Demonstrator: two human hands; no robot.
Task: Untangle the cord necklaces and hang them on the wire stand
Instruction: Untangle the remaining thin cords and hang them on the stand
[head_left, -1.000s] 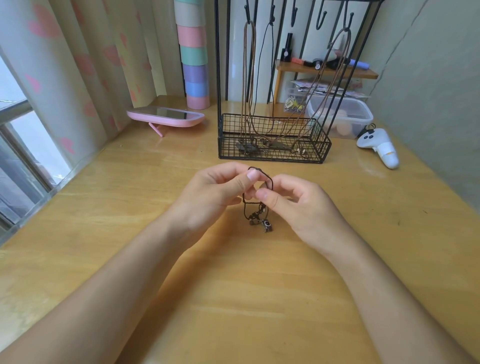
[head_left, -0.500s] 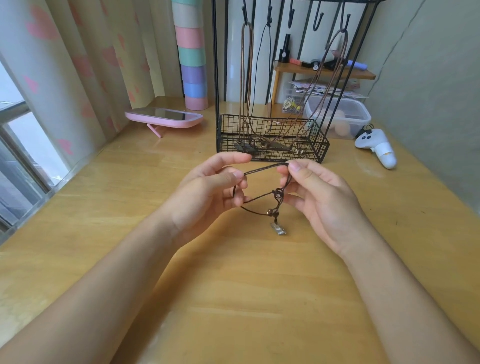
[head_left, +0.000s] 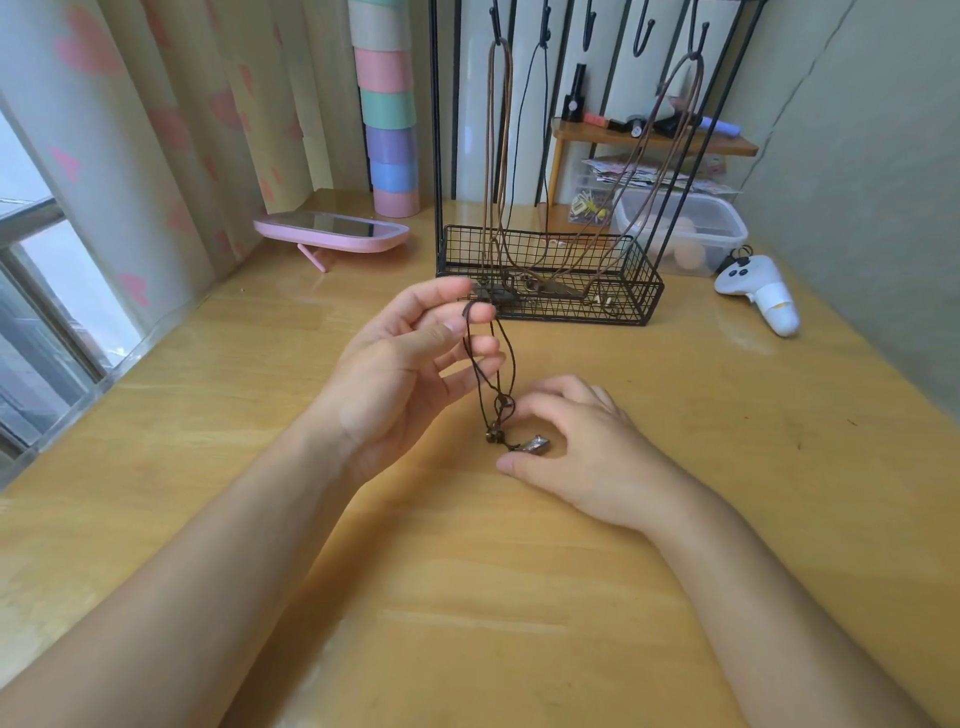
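A dark brown cord necklace (head_left: 491, 364) hangs as a narrow loop in front of me, with a knot, beads and a small metal pendant (head_left: 535, 445) at its lower end. My left hand (head_left: 405, 364) pinches the top of the loop between thumb and fingers and holds it up. Lower down, just above the table, my right hand (head_left: 582, 452) curls thumb and forefinger round the pendant end. Behind stands the black wire stand (head_left: 644, 291) with a basket base. Three cord necklaces (head_left: 498, 156) hang from its hooks, their pendants lying in the basket.
On the wooden table (head_left: 519, 597) a pink mirror (head_left: 332, 235) lies at the back left by a stack of pastel cups (head_left: 389, 130). A clear plastic box (head_left: 685, 228), a small wooden shelf (head_left: 654, 143) and a white controller (head_left: 763, 296) are back right. Curtains and window stand left, a wall right.
My left hand has lifted the top of the loop. My right hand has let go of the upper cord and dropped to the pendant end, so the loop now hangs lengthwise.
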